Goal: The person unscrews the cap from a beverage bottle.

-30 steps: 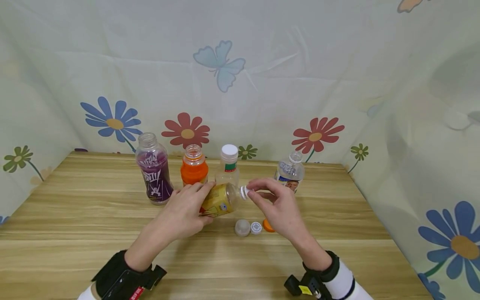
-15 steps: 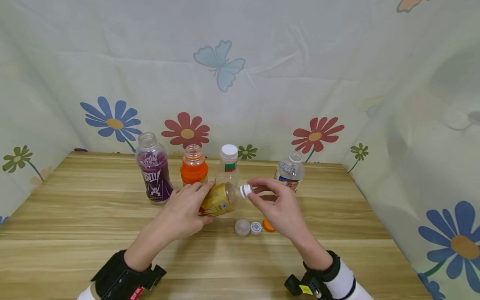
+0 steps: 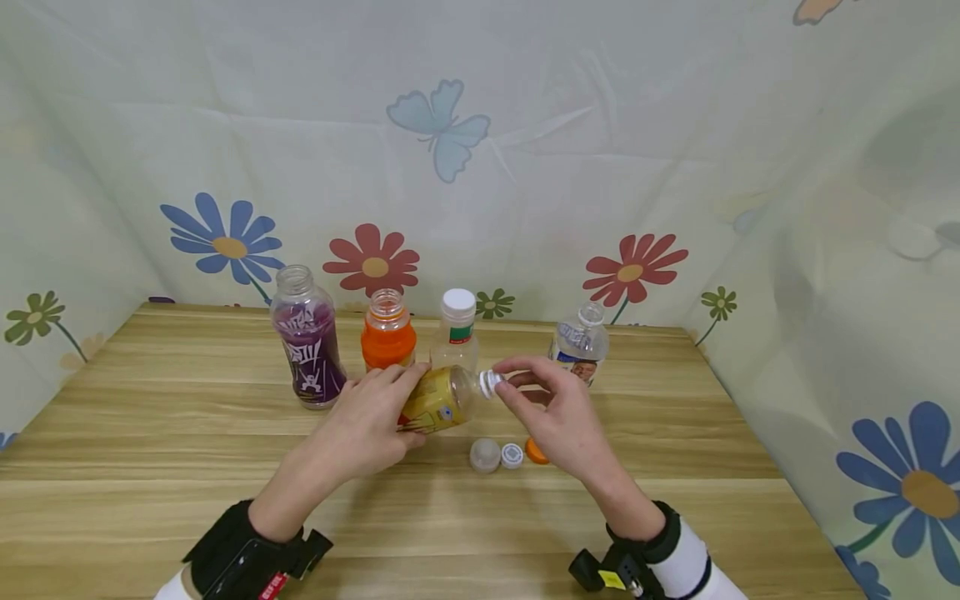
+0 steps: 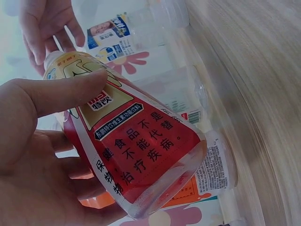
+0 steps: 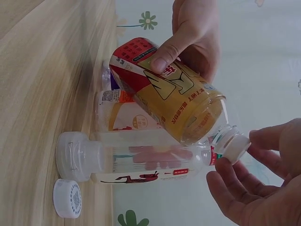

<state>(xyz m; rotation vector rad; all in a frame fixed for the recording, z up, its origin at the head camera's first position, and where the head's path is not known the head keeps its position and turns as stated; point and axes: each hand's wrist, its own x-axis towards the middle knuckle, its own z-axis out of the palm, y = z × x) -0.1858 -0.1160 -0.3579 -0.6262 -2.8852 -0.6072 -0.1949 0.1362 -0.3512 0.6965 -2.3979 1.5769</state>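
My left hand (image 3: 378, 421) grips a clear drink bottle (image 4: 136, 141) with a yellow and red label, fingers and thumb wrapped round its body. The bottle is tilted above the table, its neck pointing right and slightly up. On its neck sits a white cap (image 5: 236, 148). The thumb and fingertips of my right hand (image 3: 555, 408) pinch this cap from opposite sides. Beneath my hands a translucent cap (image 3: 485, 456), a small white cap (image 3: 512, 456) and an orange cap (image 3: 536, 451) lie in a row, the orange one partly hidden by the right hand.
Behind my hands stand an uncapped purple bottle (image 3: 309, 350), an uncapped orange bottle (image 3: 387, 337), a clear bottle with a white lid (image 3: 459, 300) and an uncapped clear bottle (image 3: 581, 337). A flowered cloth (image 3: 525, 208) hangs behind the wooden table (image 3: 187, 417).
The right fingertips loosened and showed more of the white cap half a second ago, and now close over it again. The left hand and the tilted bottle have hardly moved.
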